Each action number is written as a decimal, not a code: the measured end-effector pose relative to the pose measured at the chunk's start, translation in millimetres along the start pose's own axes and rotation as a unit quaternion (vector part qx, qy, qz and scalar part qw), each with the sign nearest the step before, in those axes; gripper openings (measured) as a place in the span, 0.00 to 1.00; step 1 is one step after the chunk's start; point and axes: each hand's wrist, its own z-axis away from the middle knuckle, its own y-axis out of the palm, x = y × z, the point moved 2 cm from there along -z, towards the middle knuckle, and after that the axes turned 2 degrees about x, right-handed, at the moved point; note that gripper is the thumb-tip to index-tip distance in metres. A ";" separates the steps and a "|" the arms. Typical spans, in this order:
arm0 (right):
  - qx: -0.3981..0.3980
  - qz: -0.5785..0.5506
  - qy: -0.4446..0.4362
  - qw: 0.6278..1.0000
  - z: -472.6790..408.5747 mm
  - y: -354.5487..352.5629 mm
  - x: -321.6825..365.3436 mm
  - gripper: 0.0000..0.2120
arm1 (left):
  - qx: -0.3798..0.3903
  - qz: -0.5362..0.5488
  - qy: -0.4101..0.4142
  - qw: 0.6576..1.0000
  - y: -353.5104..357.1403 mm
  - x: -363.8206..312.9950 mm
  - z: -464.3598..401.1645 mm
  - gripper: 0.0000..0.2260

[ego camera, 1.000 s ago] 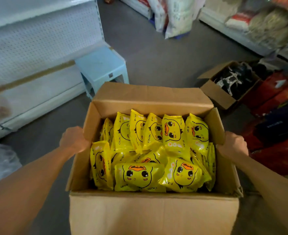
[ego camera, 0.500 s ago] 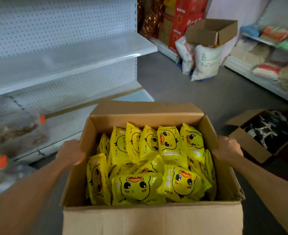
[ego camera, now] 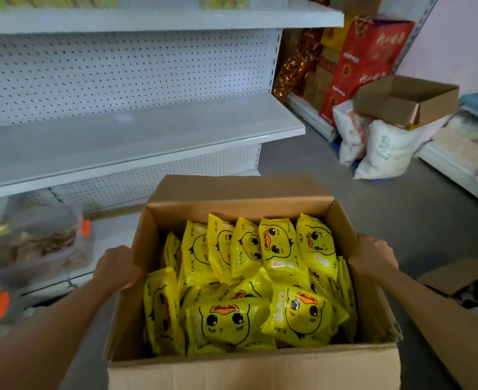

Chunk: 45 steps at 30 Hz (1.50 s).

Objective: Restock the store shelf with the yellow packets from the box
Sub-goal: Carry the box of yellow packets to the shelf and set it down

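Note:
An open cardboard box (ego camera: 254, 370) hangs in front of me, carried between both hands. It is packed with several yellow packets (ego camera: 260, 280) printed with a cartoon duck face, some upright at the back, some lying flat in front. My left hand (ego camera: 116, 267) grips the box's left wall, fingers curled over its outer side. My right hand (ego camera: 372, 258) grips the right wall the same way. A white metal store shelf (ego camera: 136, 136) with a pegboard back stands to the upper left, its middle board bare.
Clear plastic tubs with orange tags (ego camera: 35, 246) sit on the low shelf at left. Red gift boxes (ego camera: 364, 60), white sacks (ego camera: 384, 150) and an open carton (ego camera: 406, 99) crowd the far corner. Another open carton (ego camera: 462, 280) lies on the grey floor at right.
The view has swung up and left toward the white shelf while the box rose with both hands. The blue stool has dropped out of sight. Both hands keep the same hold.

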 end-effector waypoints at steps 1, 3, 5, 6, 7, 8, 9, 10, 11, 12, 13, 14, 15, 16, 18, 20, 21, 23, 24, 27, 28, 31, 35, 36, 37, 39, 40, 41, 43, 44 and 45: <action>0.001 0.002 -0.001 1.000 -12.7 -0.9 8.5 0.15 | 0.003 0.002 0.001 1.000 -1.8 -0.9 -14.4 0.09; 0.002 0.000 0.005 1.000 -36.4 0.3 23.7 0.15 | 0.014 0.025 -0.001 1.000 -5.9 -2.6 -43.9 0.10; 0.007 0.004 0.017 1.000 -58.5 1.5 38.6 0.13 | 0.015 0.034 -0.002 0.999 -11.8 -9.1 -68.6 0.10; 0.011 0.010 0.023 1.000 -68.6 3.0 44.5 0.12 | 0.017 0.032 -0.001 0.999 -13.7 -12.9 -78.1 0.10; 0.010 0.011 0.027 1.000 -78.1 4.2 50.1 0.11 | 0.016 0.037 -0.006 0.999 -15.3 -16.9 -86.9 0.10; 0.009 0.007 0.028 1.000 -87.2 5.5 55.5 0.11 | 0.015 0.048 -0.014 0.999 -17.1 -20.4 -94.8 0.10; 0.009 0.003 0.026 1.000 -95.9 6.8 60.8 0.11 | 0.012 0.061 -0.023 0.998 -17.6 -22.8 -103.8 0.09; 0.011 0.002 0.025 1.000 -104.8 8.7 65.4 0.11 | 0.012 0.064 -0.027 0.998 -17.6 -25.1 -112.8 0.09; 0.012 0.005 0.026 1.000 -113.5 9.8 70.1 0.11 | 0.016 0.060 -0.029 0.998 -17.2 -26.5 -121.5 0.09; 0.015 0.009 0.027 0.999 -122.4 10.3 74.6 0.11 | 0.022 0.057 -0.032 0.998 -16.5 -27.7 -129.1 0.08; 0.018 0.014 0.027 0.999 -131.3 11.0 78.8 0.12 | 0.025 0.057 -0.034 0.997 -15.0 -28.0 -136.5 0.08; 0.023 0.020 0.026 0.999 -141.0 11.7 82.7 0.12 | 0.032 0.057 -0.039 0.997 -12.5 -28.3 -143.8 0.06; 0.027 0.025 0.023 0.999 -150.8 12.4 86.6 0.13 | 0.039 0.058 -0.046 0.997 -10.4 -29.6 -150.6 0.06; 0.029 0.030 0.020 0.999 -160.5 13.1 89.8 0.13 | 0.045 0.061 -0.057 0.996 -8.6 -32.2 -155.7 0.05; 0.030 0.035 0.010 0.999 -179.2 14.4 95.1 0.14 | 0.052 0.072 -0.081 0.993 -5.1 -39.7 -163.1 0.06; 0.038 0.038 -0.001 0.999 -198.2 17.6 98.3 0.14 | 0.058 0.076 -0.101 0.990 1.6 -47.2 -168.4 0.06; 0.042 0.040 -0.006 0.998 -208.4 19.0 100.1 0.13 | 0.061 0.071 -0.107 0.990 4.7 -51.4 -171.4 0.08; 0.049 0.051 -0.023 0.997 -231.8 22.8 102.1 0.13 | 0.063 0.065 -0.128 0.988 12.2 -59.5 -178.7 0.10; 0.051 0.057 -0.030 0.997 -241.3 24.4 103.2 0.13 | 0.064 0.072 -0.133 0.986 15.7 -62.9 -181.2 0.09; 0.061 0.067 -0.049 0.995 -272.7 29.8 108.5 0.13 | 0.073 0.082 -0.151 0.982 25.8 -72.0 -189.3 0.08; 0.065 0.071 -0.055 0.994 -283.5 31.5 110.7 0.13 | 0.075 0.076 -0.150 0.983 30.3 -74.9 -193.6 0.09; 0.071 0.082 -0.071 0.992 -315.3 37.8 116.6 0.13 | 0.074 0.060 -0.168 0.981 42.6 -79.7 -207.1 0.13; 0.079 0.082 -0.078 0.990 -350.2 44.9 123.8 0.12 | 0.082 0.029 -0.181 0.980 51.2 -89.1 -225.0 0.14; 0.081 0.082 -0.080 0.990 -357.8 46.7 126.3 0.12 | 0.080 0.021 -0.180 0.980 52.2 -91.9 -229.6 0.14; 0.080 0.083 -0.083 0.990 -365.1 48.6 128.8 0.12 | 0.078 0.016 -0.178 0.981 52.3 -95.0 -234.1 0.14; 0.075 0.080 -0.091 0.990 -378.9 52.2 134.2 0.13 | 0.072 0.016 -0.180 0.981 54.6 -98.0 -243.6 0.14; 0.074 0.078 -0.095 0.990 -384.9 54.2 136.7 0.13 | 0.070 0.020 -0.184 0.980 55.4 -99.5 -247.8 0.13; 0.071 0.076 -0.098 0.990 -390.6 56.7 138.6 0.13 | 0.070 0.023 -0.188 0.979 55.5 -101.4 -251.4 0.13; 0.065 0.067 -0.099 0.991 -399.8 61.1 142.3 0.12 | 0.064 0.020 -0.193 0.979 56.3 -104.4 -258.1 0.13; 0.065 0.064 -0.098 0.991 -403.8 63.5 143.7 0.12 | 0.062 0.017 -0.194 0.979 56.9 -105.5 -261.2 0.13; 0.066 0.064 -0.100 0.991 -407.9 66.5 145.1 0.12 | 0.062 0.015 -0.193 0.979 57.4 -106.5 -264.0 0.13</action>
